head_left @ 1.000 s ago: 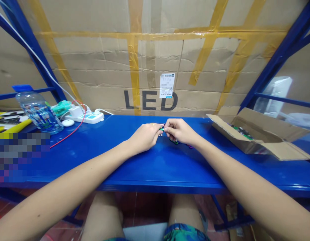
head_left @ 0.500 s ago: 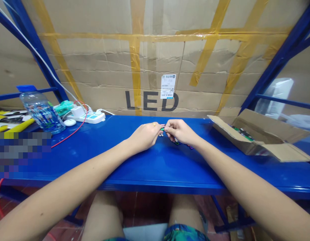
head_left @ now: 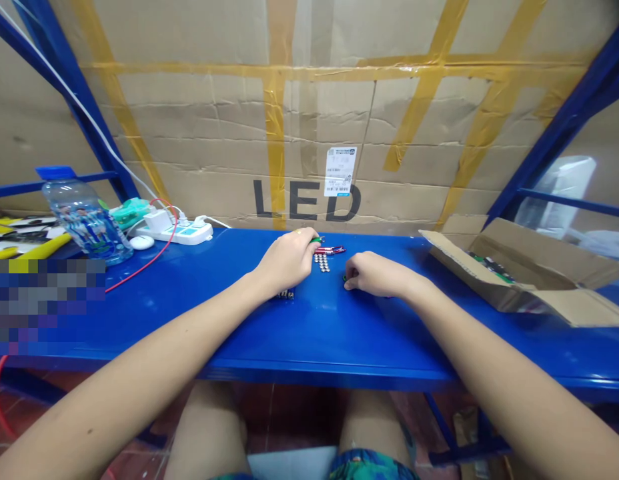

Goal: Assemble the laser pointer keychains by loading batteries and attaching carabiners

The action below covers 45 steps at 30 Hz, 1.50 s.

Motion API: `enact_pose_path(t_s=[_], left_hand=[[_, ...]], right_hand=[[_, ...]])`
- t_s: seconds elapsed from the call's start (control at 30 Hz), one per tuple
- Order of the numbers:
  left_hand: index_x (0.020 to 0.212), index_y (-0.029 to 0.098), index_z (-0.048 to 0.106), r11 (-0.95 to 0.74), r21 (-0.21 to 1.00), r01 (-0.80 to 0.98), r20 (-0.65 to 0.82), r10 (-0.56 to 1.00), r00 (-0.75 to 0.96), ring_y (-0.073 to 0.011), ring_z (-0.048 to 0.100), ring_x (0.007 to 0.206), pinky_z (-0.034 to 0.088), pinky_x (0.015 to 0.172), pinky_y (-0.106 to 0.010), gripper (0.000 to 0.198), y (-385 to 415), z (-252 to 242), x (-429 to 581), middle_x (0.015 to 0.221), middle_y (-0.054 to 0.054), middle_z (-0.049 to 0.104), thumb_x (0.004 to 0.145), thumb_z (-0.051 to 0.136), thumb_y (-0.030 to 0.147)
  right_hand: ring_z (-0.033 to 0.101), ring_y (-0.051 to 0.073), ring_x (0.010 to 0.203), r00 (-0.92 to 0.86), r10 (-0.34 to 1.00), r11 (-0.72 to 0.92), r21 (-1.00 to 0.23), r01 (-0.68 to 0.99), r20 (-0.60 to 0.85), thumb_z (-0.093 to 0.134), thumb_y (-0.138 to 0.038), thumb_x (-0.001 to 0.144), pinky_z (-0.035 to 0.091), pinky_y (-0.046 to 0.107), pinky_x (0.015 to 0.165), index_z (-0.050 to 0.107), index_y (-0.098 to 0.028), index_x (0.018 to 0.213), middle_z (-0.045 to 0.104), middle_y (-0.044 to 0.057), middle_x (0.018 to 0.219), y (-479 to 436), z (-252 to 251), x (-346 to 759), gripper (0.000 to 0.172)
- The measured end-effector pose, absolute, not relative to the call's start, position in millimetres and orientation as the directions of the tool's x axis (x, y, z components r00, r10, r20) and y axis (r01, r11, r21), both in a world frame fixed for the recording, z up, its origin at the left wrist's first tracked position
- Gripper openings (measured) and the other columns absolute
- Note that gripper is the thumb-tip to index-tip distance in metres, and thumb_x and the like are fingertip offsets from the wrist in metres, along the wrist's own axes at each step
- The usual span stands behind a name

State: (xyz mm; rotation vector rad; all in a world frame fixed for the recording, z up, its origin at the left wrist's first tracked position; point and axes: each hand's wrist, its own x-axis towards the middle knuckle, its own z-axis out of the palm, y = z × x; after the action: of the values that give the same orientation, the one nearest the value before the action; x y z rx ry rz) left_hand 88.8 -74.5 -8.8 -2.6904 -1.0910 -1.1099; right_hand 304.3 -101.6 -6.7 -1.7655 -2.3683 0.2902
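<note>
Parted since earlier, the left hand (head_left: 288, 260) is pinched on a green part (head_left: 316, 240) by the silver pieces (head_left: 321, 261); the right hand (head_left: 374, 275) is curled on the counter (head_left: 189, 313), grip unclear. Picking seems in hand, calling for a fine pinch.

A small assembly workshop set up in storage racking: a blue steel shelf (head_left: 339, 333) serves as the bench, backed by taped cardboard printed LED (head_left: 309, 133). A power strip (head_left: 177, 233) and yellow-handled tools (head_left: 39, 248) lie far left, an open carton of components (head_left: 539, 293) right, tiny metal parts (head_left: 321, 261) mid-bench.
</note>
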Motion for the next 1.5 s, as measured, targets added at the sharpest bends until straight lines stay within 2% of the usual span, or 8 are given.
enact_pose_path(t_s=[0.23,0.4,0.57,0.7,0.83,1.03,1.27,1.5], left_hand=[[0.100,0.016,0.059,-0.785,0.244,0.569,0.643,0.570,0.511,-0.0242,0.066,0.094,0.051,0.084,-0.040,0.015,-76,-9,89,0.100,-0.010,0.071,0.096,0.046,0.018],[0.108,0.018,0.059,-0.852,0.267,0.451,0.589,0.514,0.623,-0.0213,0.064,0.087,0.050,0.077,-0.036,0.018,-79,-9,88,0.100,-0.007,0.070,0.091,0.057,0.024],[0.111,0.020,0.060,-0.890,0.260,0.376,0.586,0.455,0.671,-0.0202,0.064,0.096,0.049,0.085,-0.035,0.018,-77,-12,88,0.108,-0.007,0.069,0.094,0.054,0.022],[0.092,0.019,0.063,-0.901,0.228,0.370,0.623,0.427,0.656,-0.0179,0.062,0.086,0.046,0.078,-0.031,0.012,-71,-14,88,0.091,-0.004,0.067,0.092,0.052,0.015],[0.074,0.018,0.056,-0.854,0.324,0.408,0.642,0.515,0.568,-0.0151,0.056,0.071,0.041,0.068,-0.028,0.015,-70,-14,89,0.075,-0.001,0.063,0.089,0.058,0.017],[0.067,0.018,0.049,-0.810,0.395,0.434,0.609,0.585,0.536,-0.0135,0.050,0.064,0.035,0.062,-0.027,0.025,-70,-17,91,0.068,0.001,0.058,0.088,0.062,0.024],[0.065,0.018,0.046,-0.808,0.432,0.400,0.610,0.588,0.531,-0.0128,0.050,0.064,0.034,0.062,-0.027,0.028,-68,-22,93,0.068,0.001,0.058,0.087,0.063,0.022],[0.073,0.019,0.051,-0.785,0.488,0.382,0.584,0.619,0.525,-0.0140,0.052,0.067,0.037,0.064,-0.028,0.020,-74,-16,94,0.072,0.000,0.060,0.088,0.062,0.027]], right_hand=[[0.056,0.018,0.071,-0.413,0.908,0.400,-0.424,0.813,0.066,0.057,-0.008,0.081,0.039,0.029,0.063,0.054,-0.019,0.072,0.067,0.007,0.081,-110,-5,288,0.015],[0.046,0.013,0.055,-0.293,0.954,0.198,-0.858,0.474,0.059,0.050,-0.023,0.093,0.037,0.027,0.054,0.047,-0.021,0.076,0.056,0.001,0.069,-109,0,290,0.017],[0.037,0.009,0.052,-0.301,0.954,0.057,-0.982,0.181,0.000,0.064,-0.030,0.087,0.030,0.023,0.048,0.047,-0.020,0.075,0.045,-0.003,0.064,-109,-5,285,0.023],[0.036,0.008,0.054,-0.384,0.923,0.026,-0.998,0.058,0.002,0.068,-0.034,0.085,0.029,0.023,0.047,0.049,-0.019,0.076,0.045,-0.003,0.067,-112,-4,282,0.026],[0.039,0.009,0.056,-0.384,0.922,0.071,-0.997,0.030,0.054,0.066,-0.034,0.086,0.031,0.024,0.049,0.054,-0.017,0.079,0.043,-0.003,0.066,-113,0,281,0.022],[0.034,0.009,0.047,-0.233,0.937,0.316,-0.914,0.253,0.259,0.053,-0.031,0.091,0.028,0.024,0.047,0.049,-0.020,0.073,0.039,-0.006,0.054,-108,-8,277,0.022],[0.045,0.012,0.057,-0.195,0.852,0.508,-0.677,0.532,0.486,0.046,-0.022,0.086,0.033,0.027,0.056,0.048,-0.021,0.070,0.053,-0.002,0.062,-105,-16,273,0.016],[0.049,0.015,0.064,-0.209,0.810,0.548,-0.581,0.601,0.548,0.045,-0.023,0.087,0.035,0.028,0.060,0.050,-0.020,0.073,0.059,0.000,0.069,-107,-13,273,0.016]])
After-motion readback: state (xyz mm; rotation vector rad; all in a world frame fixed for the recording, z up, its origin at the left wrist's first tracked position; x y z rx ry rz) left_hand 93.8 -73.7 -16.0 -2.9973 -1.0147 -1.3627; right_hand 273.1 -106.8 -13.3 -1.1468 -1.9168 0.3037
